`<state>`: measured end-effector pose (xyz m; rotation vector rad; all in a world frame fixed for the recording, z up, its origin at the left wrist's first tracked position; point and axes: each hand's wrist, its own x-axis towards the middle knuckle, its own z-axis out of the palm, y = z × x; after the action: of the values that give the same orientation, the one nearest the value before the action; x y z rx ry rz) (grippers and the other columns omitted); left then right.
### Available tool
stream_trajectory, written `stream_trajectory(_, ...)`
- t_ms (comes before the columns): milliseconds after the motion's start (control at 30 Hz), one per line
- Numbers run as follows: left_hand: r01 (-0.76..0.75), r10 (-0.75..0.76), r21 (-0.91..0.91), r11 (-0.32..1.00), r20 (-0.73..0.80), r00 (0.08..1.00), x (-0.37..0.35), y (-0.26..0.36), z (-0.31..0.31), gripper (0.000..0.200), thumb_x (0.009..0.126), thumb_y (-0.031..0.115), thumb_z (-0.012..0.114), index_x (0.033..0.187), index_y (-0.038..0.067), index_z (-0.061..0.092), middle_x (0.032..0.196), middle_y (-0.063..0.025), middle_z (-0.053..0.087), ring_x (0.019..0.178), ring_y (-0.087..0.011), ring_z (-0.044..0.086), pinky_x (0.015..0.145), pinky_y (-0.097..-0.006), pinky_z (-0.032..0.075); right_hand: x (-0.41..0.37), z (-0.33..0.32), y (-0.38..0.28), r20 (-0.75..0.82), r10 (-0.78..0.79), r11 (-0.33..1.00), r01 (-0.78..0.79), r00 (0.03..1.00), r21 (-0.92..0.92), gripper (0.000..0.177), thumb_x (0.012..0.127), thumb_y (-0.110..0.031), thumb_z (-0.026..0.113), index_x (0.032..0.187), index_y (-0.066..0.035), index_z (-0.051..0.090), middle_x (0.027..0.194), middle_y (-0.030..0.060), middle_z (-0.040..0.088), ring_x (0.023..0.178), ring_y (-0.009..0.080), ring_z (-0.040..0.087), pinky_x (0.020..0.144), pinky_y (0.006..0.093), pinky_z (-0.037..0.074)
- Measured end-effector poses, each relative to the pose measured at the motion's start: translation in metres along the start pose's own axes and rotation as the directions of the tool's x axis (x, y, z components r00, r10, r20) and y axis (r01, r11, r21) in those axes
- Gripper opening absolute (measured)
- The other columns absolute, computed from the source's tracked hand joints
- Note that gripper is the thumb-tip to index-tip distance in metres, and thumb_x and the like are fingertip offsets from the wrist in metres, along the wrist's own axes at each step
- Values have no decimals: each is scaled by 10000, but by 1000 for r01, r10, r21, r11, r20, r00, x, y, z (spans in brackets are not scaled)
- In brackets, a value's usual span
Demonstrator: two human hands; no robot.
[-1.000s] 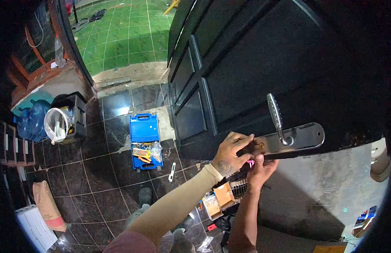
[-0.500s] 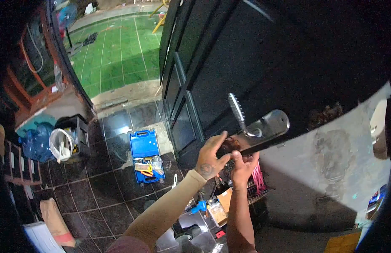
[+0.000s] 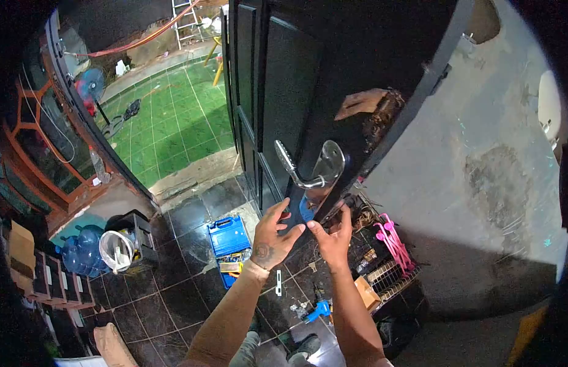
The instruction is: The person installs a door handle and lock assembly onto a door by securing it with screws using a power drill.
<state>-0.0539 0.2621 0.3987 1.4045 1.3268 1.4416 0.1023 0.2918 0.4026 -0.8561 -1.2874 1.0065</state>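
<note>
Reaching around black door point(image 3: 290, 79), hands point(image 3: 334, 246) below lever handle point(image 3: 286, 163)

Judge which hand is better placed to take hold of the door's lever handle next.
Probably the left hand: it looks open, its raised fingers just below the lever handle, on that side of the door. The right hand is farther off, at the door's edge.

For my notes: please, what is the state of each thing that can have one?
Door: open
Handle: joined to its plate
Left hand: open, fingers spread
Right hand: fingers bent
Toolbox: open
Bucket: uncovered
Blue power tool: lying on the floor
</note>
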Motion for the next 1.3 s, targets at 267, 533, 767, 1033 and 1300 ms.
stream_trajectory(267, 78, -75, -56, 995, 50, 996, -18, 8, 1, 656, 839, 53, 743, 1410, -25, 429, 1352, -155, 497, 1134, -222, 590, 884, -303, 553, -3, -15, 12, 1, -43, 999, 43, 999, -9, 823, 741, -86, 835, 1401, 14, 355, 1306, 151, 534, 1201, 235, 528, 1068, 381, 382)
stream_trajectory(533, 502, -499, -87, 860, 56, 865, -101, -88, -24, 582, 887, 89, 698, 1400, -30, 450, 1324, -127, 546, 1110, -206, 591, 939, -335, 495, -76, -114, -99, -200, -103, 854, 189, 974, 485, 332, 828, -197, 657, 1086, -13, 557, 970, 138, 589, 898, 270, 579, 785, 455, 505)
stream_trajectory(767, 747, -758, 145, 648, 31, 651, -242, -224, -22, 552, 886, 144, 714, 1353, -52, 493, 1272, -136, 603, 1097, -221, 602, 929, -317, 478, -204, -212, -132, -4, -199, 680, 141, 980, 719, 166, 816, -153, 652, 813, -11, 565, 758, 195, 595, 620, 311, 584, 523, 451, 466)
stream_trajectory(1033, 873, -879, 118, 474, 122, 461, -420, -351, 104, 535, 891, 197, 725, 1327, -40, 524, 1218, -133, 629, 1057, -192, 609, 871, -293, 485, -304, -301, -40, 84, -19, 590, -57, 996, 806, 126, 835, -115, 622, 797, -14, 558, 744, 171, 586, 586, 257, 561, 479, 394, 408)
stream_trajectory(1300, 893, -898, 138, 428, 176, 403, -499, -498, 189, 478, 895, 200, 699, 1295, -21, 562, 1162, -138, 665, 1071, -224, 624, 930, -322, 469, -381, -326, 77, 104, 87, 469, -133, 991, 873, 103, 853, -78, 591, 781, -17, 551, 730, 147, 578, 552, 204, 537, 434, 337, 350)
